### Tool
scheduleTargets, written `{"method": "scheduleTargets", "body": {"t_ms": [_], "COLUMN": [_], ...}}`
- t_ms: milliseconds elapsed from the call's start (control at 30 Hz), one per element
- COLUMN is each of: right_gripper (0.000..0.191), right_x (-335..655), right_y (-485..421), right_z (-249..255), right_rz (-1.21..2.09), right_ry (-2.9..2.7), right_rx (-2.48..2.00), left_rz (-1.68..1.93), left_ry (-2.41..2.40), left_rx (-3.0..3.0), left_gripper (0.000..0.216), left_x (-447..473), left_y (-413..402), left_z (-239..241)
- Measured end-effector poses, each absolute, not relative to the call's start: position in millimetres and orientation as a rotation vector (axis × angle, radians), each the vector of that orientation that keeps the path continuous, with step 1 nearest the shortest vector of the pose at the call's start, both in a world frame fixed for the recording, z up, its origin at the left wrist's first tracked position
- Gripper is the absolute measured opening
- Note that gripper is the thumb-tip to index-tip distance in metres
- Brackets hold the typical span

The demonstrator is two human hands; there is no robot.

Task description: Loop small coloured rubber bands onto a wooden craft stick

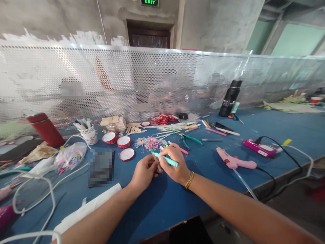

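My right hand grips a turquoise marker pen like a writing tool, its tip end pointing left. My left hand pinches a thin flat craft stick that stands tilted between the two hands. The stick's upper end shows red, and the pen's tip end meets or nearly meets it; I cannot tell which. Just beyond lies a loose pile of coloured rubber bands. Round red-rimmed white lids sit to the left of the pile.
Pliers with teal handles lie beyond my right hand. At right are a pink glue gun, a purple corded device and a black bottle. A red flask and white cables stand left. A perforated metal screen closes the back.
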State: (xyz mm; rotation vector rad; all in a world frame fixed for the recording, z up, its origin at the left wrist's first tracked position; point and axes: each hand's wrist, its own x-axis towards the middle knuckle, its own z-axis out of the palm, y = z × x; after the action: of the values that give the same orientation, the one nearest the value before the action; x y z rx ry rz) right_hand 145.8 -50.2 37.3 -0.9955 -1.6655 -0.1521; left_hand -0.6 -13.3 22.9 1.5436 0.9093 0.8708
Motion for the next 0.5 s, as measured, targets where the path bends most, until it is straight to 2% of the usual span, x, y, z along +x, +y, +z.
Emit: {"method": "scheduleTargets", "body": {"t_ms": [500], "right_gripper": [0.004], "right_x": [144.9], "right_y": [-49.6], "right_z": [36.8], "right_rz": [-0.144], "right_ry": [-1.668], "right_rx": [-0.993], "left_rz": [0.885], "left_ry": [0.91], "left_rx": [1.528], "left_gripper": [0.028], "left_x": [-0.6], "left_y": [-14.0], "left_z": [24.1]}}
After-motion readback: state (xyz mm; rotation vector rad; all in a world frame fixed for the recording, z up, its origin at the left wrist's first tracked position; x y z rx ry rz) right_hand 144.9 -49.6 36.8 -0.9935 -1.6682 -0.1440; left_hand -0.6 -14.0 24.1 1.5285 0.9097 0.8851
